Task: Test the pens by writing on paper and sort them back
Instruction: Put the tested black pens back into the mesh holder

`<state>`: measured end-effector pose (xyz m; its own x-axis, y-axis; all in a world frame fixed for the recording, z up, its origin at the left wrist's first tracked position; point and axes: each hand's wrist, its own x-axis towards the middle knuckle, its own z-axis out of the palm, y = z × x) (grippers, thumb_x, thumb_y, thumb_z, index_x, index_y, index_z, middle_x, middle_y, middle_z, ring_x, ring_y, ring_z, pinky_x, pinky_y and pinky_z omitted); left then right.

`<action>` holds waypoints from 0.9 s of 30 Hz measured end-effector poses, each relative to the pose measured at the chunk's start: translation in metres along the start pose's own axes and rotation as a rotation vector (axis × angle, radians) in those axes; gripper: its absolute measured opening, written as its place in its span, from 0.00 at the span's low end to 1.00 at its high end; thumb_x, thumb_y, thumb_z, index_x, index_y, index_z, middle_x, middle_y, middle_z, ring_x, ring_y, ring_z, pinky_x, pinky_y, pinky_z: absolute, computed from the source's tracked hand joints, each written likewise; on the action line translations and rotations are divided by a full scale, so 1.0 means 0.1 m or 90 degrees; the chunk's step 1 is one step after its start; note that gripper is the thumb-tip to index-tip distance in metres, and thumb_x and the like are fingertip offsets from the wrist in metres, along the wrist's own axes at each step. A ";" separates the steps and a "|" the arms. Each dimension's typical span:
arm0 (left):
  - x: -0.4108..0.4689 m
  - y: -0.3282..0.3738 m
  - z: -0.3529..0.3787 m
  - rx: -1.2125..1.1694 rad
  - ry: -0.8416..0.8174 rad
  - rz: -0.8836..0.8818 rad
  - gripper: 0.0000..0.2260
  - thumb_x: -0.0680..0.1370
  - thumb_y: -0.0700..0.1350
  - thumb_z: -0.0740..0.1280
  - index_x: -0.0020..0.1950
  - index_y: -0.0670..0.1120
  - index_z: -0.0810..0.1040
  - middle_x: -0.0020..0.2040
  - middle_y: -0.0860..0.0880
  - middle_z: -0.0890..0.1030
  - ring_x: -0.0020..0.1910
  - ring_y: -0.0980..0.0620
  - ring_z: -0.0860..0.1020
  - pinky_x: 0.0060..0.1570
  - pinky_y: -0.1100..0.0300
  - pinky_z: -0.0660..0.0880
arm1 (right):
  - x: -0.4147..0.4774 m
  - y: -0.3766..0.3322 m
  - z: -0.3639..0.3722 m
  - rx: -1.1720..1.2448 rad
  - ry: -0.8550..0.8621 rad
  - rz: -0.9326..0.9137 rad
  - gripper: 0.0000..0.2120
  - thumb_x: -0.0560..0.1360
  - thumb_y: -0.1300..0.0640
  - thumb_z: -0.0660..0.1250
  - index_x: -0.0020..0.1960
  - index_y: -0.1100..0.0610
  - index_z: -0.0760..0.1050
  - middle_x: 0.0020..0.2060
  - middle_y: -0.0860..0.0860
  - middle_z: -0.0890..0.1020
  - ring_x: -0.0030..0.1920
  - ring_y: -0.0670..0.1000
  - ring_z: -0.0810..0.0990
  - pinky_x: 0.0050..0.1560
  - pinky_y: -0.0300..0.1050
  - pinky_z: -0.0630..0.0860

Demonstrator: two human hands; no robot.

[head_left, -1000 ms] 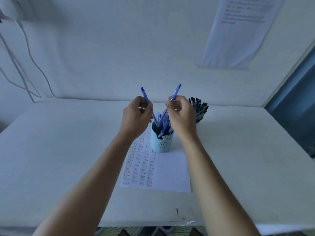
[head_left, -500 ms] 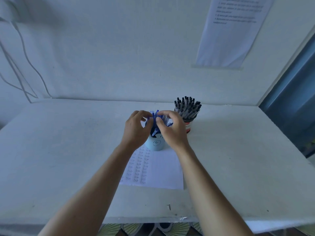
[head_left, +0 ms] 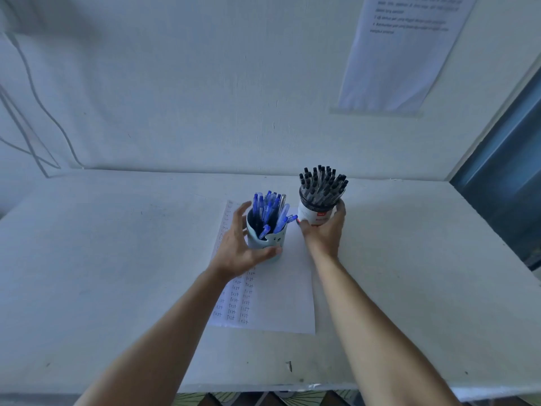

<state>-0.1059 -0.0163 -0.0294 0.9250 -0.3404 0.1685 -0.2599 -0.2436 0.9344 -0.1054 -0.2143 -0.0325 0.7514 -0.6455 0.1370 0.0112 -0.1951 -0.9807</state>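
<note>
One cup of pens in each hand, mid-frame.
The left hand curled round the blue cup on the paper; the right hand gripped the white cup just to its right. Blue pens and black pens stood upright.

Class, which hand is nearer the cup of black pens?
Right. The right hand grips the black-pen cup from the front; the left hand is off to its left, around the blue-pen cup.
</note>
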 end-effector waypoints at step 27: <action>1.03 -0.12 -0.13 0.034 0.231 -0.109 0.34 0.70 0.51 0.79 0.71 0.49 0.67 0.58 0.54 0.77 0.55 0.53 0.77 0.44 0.67 0.74 | 0.23 0.08 0.72 0.069 -0.049 -0.128 0.37 0.65 0.58 0.81 0.68 0.59 0.67 0.61 0.53 0.79 0.61 0.49 0.79 0.60 0.50 0.79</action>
<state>-0.0035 -0.0363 -0.0191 0.9915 0.0495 0.1199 -0.0980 -0.3196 0.9425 -0.0400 -0.1775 -0.0476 0.7745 -0.5433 0.3240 0.2331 -0.2310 -0.9446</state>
